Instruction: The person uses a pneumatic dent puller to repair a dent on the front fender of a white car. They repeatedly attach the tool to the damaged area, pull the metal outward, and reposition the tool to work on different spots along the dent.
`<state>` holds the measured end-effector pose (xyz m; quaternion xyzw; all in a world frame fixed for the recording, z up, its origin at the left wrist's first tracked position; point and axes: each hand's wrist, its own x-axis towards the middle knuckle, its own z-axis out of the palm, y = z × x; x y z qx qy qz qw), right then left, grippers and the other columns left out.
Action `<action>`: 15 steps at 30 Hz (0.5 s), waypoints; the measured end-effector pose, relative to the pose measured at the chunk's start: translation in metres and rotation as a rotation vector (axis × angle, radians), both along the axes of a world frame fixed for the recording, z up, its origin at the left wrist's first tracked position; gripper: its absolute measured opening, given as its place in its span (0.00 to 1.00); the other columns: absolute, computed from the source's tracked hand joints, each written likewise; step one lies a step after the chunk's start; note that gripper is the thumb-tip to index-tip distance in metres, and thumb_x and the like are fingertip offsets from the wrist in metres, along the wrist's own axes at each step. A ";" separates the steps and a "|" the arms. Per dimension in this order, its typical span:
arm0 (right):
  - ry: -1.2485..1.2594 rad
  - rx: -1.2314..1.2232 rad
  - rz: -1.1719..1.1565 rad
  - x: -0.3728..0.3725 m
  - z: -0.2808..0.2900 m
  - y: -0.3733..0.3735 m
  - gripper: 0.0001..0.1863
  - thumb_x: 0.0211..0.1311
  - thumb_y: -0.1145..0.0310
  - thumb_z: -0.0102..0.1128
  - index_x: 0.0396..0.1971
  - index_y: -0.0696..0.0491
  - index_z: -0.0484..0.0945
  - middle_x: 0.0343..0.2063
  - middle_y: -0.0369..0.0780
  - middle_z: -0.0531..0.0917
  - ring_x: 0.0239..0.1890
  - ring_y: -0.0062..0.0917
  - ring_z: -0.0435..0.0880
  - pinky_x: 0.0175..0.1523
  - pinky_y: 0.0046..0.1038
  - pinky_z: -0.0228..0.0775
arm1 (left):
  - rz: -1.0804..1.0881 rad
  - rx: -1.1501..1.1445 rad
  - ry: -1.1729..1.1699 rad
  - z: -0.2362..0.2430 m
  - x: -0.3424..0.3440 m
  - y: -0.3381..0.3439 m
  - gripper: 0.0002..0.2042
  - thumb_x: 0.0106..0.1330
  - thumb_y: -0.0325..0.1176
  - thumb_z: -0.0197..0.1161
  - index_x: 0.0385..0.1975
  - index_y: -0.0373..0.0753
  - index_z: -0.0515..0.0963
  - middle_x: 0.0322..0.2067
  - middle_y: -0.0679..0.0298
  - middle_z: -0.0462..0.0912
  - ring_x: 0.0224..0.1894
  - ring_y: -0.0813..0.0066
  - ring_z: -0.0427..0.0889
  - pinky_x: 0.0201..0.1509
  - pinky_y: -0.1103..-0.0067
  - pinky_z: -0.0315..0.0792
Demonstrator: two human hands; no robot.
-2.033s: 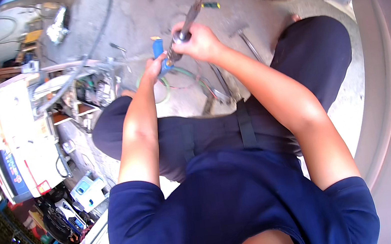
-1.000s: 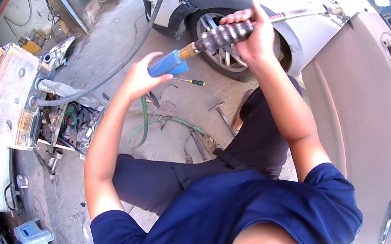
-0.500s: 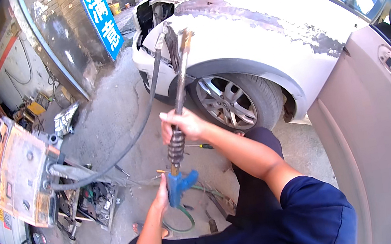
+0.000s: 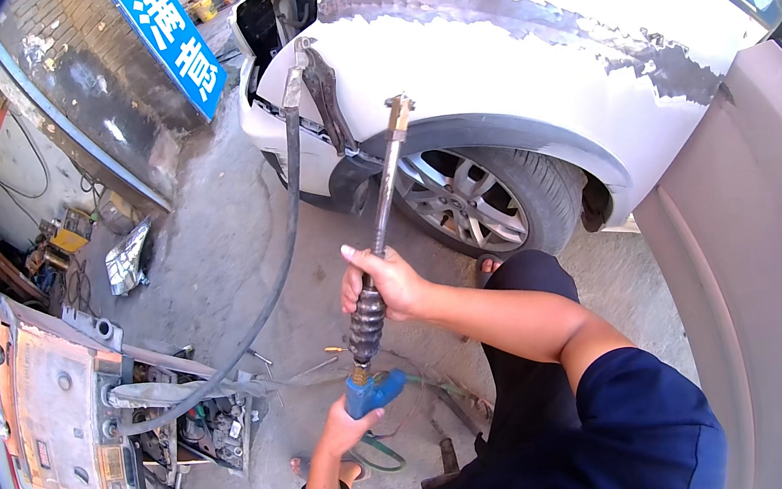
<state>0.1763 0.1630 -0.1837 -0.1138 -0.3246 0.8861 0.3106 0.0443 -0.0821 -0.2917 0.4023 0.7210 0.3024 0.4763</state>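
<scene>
A long-rodded tool (image 4: 369, 334) slants upward near the front wheel (image 4: 554, 215) of a white car (image 4: 488, 78) — left hand (image 4: 343, 430) curled around its blue handle (image 4: 379, 388), right hand (image 4: 389, 287) closed about the shaft.

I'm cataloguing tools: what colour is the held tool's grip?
The pistol grip is blue, best seen in the head view.

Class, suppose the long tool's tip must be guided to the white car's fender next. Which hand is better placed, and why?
Probably the right hand: it grips the shaft, nearer the tip, while the left hand holds the blue handle, farther back.
</scene>
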 end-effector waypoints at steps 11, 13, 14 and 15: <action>0.275 -0.259 -0.221 0.006 0.063 0.041 0.25 0.68 0.53 0.50 0.13 0.52 0.65 0.15 0.41 0.70 0.22 0.32 0.75 0.34 0.37 0.72 | 0.673 0.885 0.890 0.050 0.068 -0.025 0.25 0.50 0.28 0.71 0.45 0.35 0.65 0.44 0.53 0.68 0.49 0.60 0.68 0.57 0.64 0.62; 0.316 -0.244 -0.225 0.002 0.089 0.043 0.26 0.67 0.52 0.50 0.12 0.51 0.63 0.14 0.40 0.68 0.22 0.32 0.73 0.34 0.37 0.71 | 0.737 0.598 0.682 0.008 0.068 -0.043 0.33 0.51 0.30 0.72 0.55 0.35 0.60 0.49 0.53 0.66 0.54 0.58 0.65 0.61 0.62 0.58; 0.345 -0.210 -0.239 0.006 0.101 0.047 0.26 0.68 0.52 0.49 0.13 0.51 0.64 0.15 0.40 0.69 0.22 0.32 0.73 0.33 0.38 0.71 | 0.814 0.663 0.541 0.020 0.066 -0.029 0.37 0.51 0.33 0.72 0.58 0.34 0.57 0.52 0.52 0.64 0.56 0.58 0.63 0.62 0.63 0.56; 0.356 -0.196 -0.233 0.008 0.113 0.051 0.26 0.68 0.52 0.49 0.13 0.51 0.64 0.15 0.40 0.69 0.22 0.32 0.73 0.34 0.38 0.71 | 0.889 0.725 0.398 0.030 0.061 -0.006 0.41 0.51 0.35 0.72 0.62 0.34 0.53 0.55 0.51 0.63 0.59 0.58 0.62 0.64 0.63 0.55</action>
